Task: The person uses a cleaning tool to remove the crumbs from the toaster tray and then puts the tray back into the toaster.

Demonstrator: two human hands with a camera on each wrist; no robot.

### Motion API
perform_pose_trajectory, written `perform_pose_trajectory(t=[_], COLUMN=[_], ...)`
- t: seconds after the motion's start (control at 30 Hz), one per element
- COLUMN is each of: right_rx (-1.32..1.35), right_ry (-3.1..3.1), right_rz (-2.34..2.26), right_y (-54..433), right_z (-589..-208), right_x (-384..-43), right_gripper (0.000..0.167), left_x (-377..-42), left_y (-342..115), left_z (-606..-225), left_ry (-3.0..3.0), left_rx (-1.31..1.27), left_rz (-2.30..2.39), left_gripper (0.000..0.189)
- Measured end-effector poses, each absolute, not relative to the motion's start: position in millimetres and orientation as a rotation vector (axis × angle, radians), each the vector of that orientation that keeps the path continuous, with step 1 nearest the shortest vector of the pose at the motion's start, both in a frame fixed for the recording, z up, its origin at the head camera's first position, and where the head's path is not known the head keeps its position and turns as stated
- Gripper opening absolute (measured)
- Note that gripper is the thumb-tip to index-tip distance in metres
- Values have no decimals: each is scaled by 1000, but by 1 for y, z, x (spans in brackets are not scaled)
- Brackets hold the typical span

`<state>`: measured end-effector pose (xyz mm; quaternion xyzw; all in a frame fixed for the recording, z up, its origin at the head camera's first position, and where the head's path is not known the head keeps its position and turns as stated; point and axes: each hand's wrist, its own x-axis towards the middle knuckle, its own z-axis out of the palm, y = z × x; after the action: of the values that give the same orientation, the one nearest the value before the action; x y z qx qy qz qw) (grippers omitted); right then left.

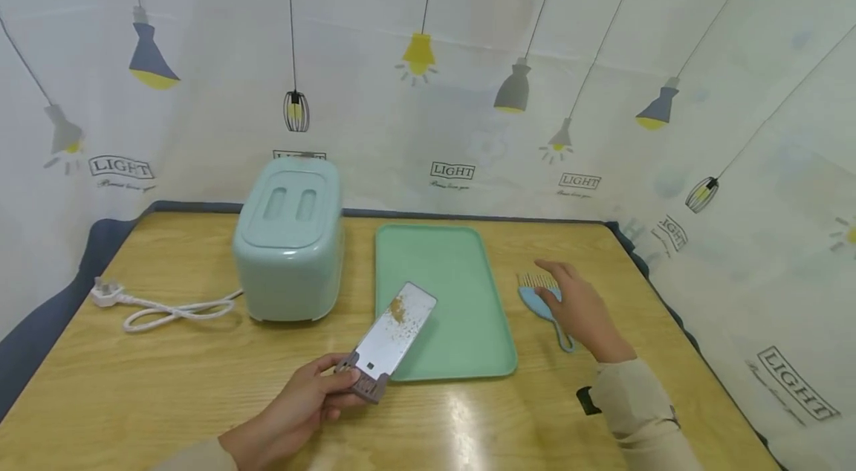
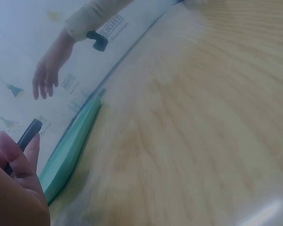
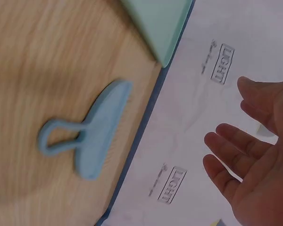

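My left hand [image 1: 304, 404] grips a toaster crumb tray [image 1: 404, 330] by its grey-brown slotted end, thumb on top. The tray's shiny metal plate carries brown crumbs and slants over the near left part of a green serving tray [image 1: 448, 263]. On the right, my right hand [image 1: 585, 311] hovers with fingers spread and loosely bent, holding nothing. Below it on the table lies a small blue brush [image 3: 101, 129] with a loop handle and pale bristles. The right wrist view shows a gap between hand and brush.
A pale blue toaster [image 1: 287, 241] with a lid on top stands at the back left. Its white cord [image 1: 180, 307] and plug lie on the wooden table [image 1: 167, 397] to the left. A cloth printed with lamps [image 1: 374, 107] hangs behind the table and along its sides.
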<state>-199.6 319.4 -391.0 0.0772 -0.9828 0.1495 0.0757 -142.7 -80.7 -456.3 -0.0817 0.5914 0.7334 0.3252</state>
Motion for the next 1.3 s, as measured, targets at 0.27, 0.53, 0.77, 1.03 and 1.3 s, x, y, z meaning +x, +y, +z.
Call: perform_pose_trajectory(t=[0.27,0.53,0.77,1.03,1.3], right_rx=[104,-143,-417,-532,-522], right_ry=[-3083,-3240,-3330,-3323,-3268], right_rz=[449,431,415,388,390], right_y=[345,356,356,357,360], right_z=[-398,-420,-430,-441,-450], right_x=[-192,-193,-190,-188,-193], right_gripper=[49,52,36,42,45], left_x=[-150,-153,-150,-154,-155], left_y=[-70,-60,-52,-48,-48], left_z=[-460,-460,-460,-462,-462], left_ry=[1538,1518,1480,1461,1467], left_rx=[-206,-170,-131,-127,-157], left_rz=[1940,1974,1997,1991,1989], left_gripper=[59,56,51,54,53])
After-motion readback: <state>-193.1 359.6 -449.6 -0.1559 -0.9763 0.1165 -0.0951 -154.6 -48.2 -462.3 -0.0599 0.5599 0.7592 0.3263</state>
